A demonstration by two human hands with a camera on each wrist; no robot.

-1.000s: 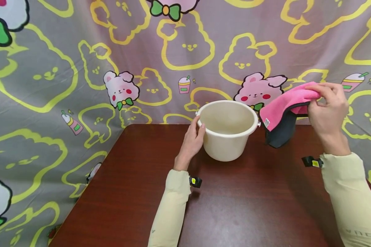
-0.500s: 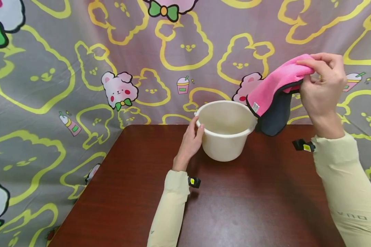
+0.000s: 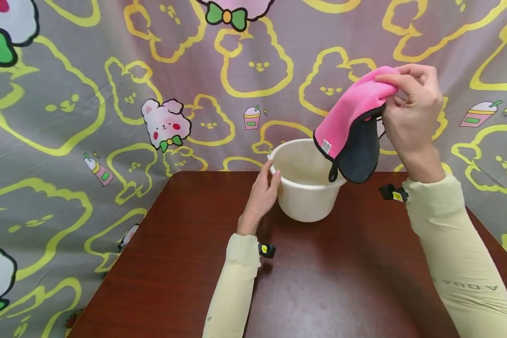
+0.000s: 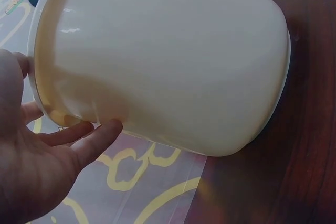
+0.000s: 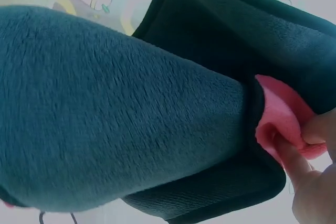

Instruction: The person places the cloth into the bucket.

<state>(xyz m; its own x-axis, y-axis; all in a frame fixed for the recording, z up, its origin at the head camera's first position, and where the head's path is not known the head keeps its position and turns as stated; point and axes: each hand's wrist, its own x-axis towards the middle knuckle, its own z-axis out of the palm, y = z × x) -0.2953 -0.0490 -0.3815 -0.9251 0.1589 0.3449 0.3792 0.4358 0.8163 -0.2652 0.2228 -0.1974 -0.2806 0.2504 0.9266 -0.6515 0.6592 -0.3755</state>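
Observation:
My left hand (image 3: 259,195) holds a cream plastic bucket (image 3: 307,203) at the left of its rim. In the left wrist view, fingertips (image 4: 107,132) lie against the bucket's outer wall (image 4: 173,61). My right hand (image 3: 414,110) is raised to the right of the bucket and pinches a cleaning cloth (image 3: 350,110) by its upper edge. The cloth is pink on one face and dark grey on the other, with black edging, a white label and a hanging loop. Its lower end overlaps the bucket's right rim in the head view. Fuzzy dark cloth (image 5: 121,114) fills much of the right wrist view.
The bucket stands near the far edge of a dark red-brown wooden table (image 3: 186,253). A grey curtain (image 3: 211,61) printed with yellow outlines and cartoon rabbits hangs behind the table and along its left side.
My right hand has lifted the cloth and carried it leftward, from beside the bucket to over its right rim. The left hand and bucket have stayed in place.

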